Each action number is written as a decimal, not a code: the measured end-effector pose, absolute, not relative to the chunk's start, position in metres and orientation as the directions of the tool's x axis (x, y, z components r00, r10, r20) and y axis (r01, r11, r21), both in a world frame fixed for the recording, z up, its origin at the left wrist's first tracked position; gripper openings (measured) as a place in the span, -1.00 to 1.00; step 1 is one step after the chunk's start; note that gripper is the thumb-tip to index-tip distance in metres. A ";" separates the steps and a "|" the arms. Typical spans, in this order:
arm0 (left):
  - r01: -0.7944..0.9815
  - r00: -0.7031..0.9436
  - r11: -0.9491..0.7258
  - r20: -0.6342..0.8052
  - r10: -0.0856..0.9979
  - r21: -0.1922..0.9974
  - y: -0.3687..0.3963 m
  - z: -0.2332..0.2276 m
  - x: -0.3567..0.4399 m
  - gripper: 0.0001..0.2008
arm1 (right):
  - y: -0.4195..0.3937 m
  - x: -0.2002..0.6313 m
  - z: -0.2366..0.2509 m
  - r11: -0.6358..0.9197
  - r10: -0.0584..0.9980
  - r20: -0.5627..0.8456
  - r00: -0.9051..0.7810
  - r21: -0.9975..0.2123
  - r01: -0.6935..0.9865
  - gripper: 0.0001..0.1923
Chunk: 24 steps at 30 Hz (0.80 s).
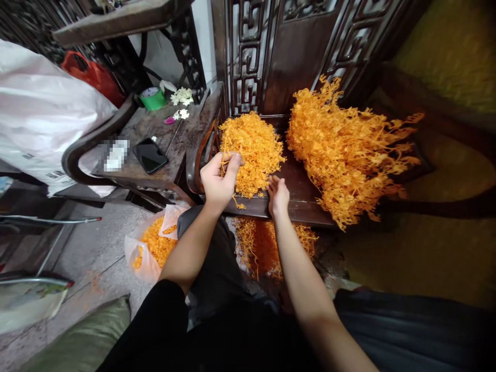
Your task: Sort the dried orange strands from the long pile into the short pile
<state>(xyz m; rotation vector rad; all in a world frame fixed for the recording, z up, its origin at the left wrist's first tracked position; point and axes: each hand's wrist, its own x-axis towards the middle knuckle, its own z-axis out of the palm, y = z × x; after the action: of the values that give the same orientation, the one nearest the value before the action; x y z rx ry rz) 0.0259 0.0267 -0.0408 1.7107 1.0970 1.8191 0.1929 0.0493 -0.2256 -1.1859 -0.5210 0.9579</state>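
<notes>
A thin orange strand (223, 165) is pinched between thumb and fingers of the left hand (219, 178), over the front left of the smaller orange heap (256, 147). That heap is set near the left edge of the dark surface (297, 187); the larger orange bundle (344, 150) is piled towards the right. The right hand (278, 196) is held open, apart from the left, by the front edge (whether the smaller orange heap is touched cannot be told).
</notes>
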 end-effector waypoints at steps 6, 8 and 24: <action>0.224 -0.135 -0.605 0.639 0.757 0.764 0.029 -0.043 0.024 -0.69 | 0.032 0.189 -0.225 0.083 0.845 -0.078 0.529 -0.958 -0.274 -0.29; 0.214 -0.131 -0.596 0.627 0.768 0.774 0.027 -0.043 0.026 -0.69 | 0.020 0.191 -0.216 0.110 0.840 -0.006 0.543 -0.977 -0.181 -0.33; 0.049 -0.126 -0.497 0.499 0.857 0.866 0.021 -0.040 0.043 -0.59 | -0.028 0.153 -0.198 0.329 0.942 0.329 -0.067 -0.866 0.376 -0.64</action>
<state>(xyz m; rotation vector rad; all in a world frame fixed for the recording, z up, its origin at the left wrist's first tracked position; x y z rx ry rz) 0.0426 0.0213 -0.0401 1.5304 1.0276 1.6889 0.1526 -0.0280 -0.1980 -1.2126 -1.6305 0.7371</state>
